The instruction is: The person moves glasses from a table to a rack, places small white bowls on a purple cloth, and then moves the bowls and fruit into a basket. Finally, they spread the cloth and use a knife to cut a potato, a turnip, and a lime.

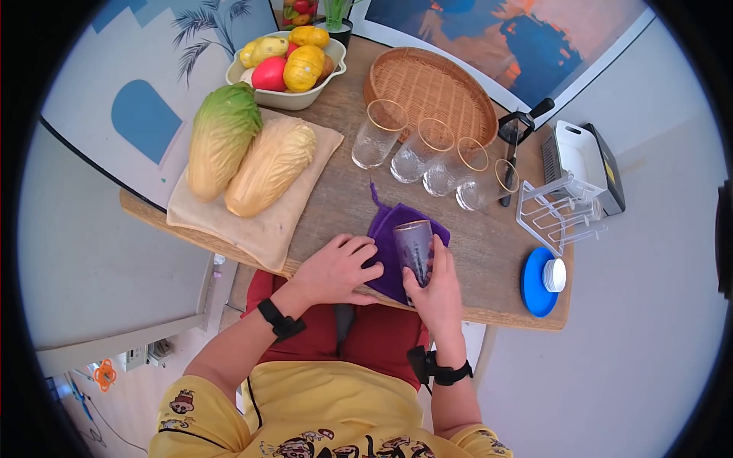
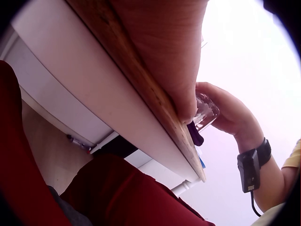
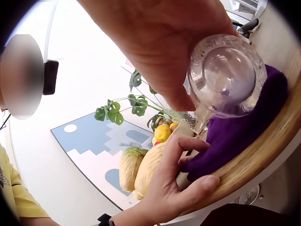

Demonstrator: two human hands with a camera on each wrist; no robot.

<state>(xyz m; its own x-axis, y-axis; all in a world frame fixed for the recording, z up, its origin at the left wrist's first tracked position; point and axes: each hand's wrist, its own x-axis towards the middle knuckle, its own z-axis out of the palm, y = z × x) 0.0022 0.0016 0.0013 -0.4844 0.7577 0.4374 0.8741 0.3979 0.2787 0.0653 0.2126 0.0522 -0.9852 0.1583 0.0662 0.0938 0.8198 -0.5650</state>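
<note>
My right hand [image 1: 439,294] grips a clear drinking glass [image 1: 413,248] with a gold rim, thumb on one side and fingers on the other. The glass is tilted over a purple cloth [image 1: 385,227] that lies at the table's front edge. Its thick round base [image 3: 228,77] faces the camera in the right wrist view. My left hand [image 1: 334,269] rests at the cloth's left side, fingers bent and thumb spread apart; in the right wrist view its fingertips [image 3: 201,145] touch the purple fabric. In the left wrist view, the left hand hides most of the cloth.
Several gold-rimmed glasses [image 1: 379,135] stand in a row behind the cloth, before a round woven tray [image 1: 431,88]. Two cabbages [image 1: 271,164] lie on a beige cloth at left, near a fruit bowl [image 1: 298,99]. A white rack [image 1: 546,210] and blue plate [image 1: 537,296] are at right.
</note>
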